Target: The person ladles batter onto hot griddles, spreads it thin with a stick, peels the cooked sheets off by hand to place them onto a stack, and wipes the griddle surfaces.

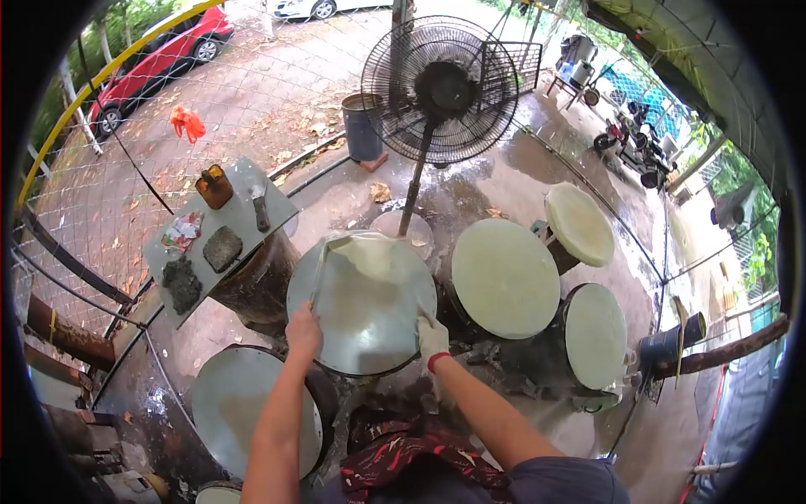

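Over left side of round metal plate (361, 323): thin stick (320, 273), near end gripped in your left hand (304, 334). Far side: pale patch (369, 257). Right rim: your gloved right hand (432, 336), grip unclear. Beyond: standing fan (447, 89).

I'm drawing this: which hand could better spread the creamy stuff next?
Probably the left hand: it holds the stick reaching up beside the creamy stuff. The gloved right hand, at the edge of the plate, shows no stick.

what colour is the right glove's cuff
Red: the right glove's cuff, best seen in the head view.
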A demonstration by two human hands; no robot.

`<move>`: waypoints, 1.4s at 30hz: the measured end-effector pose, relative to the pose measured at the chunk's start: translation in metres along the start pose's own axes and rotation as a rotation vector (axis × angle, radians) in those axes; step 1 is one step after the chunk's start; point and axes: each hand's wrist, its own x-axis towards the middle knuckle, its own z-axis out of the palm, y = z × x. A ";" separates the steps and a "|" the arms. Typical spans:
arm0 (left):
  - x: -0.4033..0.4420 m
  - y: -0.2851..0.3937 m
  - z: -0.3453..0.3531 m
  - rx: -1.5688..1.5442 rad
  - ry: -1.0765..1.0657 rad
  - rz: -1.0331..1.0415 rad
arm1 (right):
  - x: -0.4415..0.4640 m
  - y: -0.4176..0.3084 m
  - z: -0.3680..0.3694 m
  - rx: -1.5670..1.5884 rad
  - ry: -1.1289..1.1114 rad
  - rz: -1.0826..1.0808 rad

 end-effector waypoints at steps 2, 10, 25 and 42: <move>-0.004 -0.015 0.000 0.027 0.041 -0.016 | -0.009 -0.005 0.014 -0.243 0.086 -0.136; -0.031 -0.053 -0.030 0.151 0.139 -0.038 | -0.007 -0.043 0.006 0.040 -0.115 0.105; -0.116 -0.080 -0.050 0.102 0.132 -0.073 | 0.037 -0.040 0.040 -0.406 -0.346 -0.286; -0.204 -0.012 -0.011 -0.978 0.438 -0.515 | 0.094 -0.095 0.001 -0.344 -0.942 0.142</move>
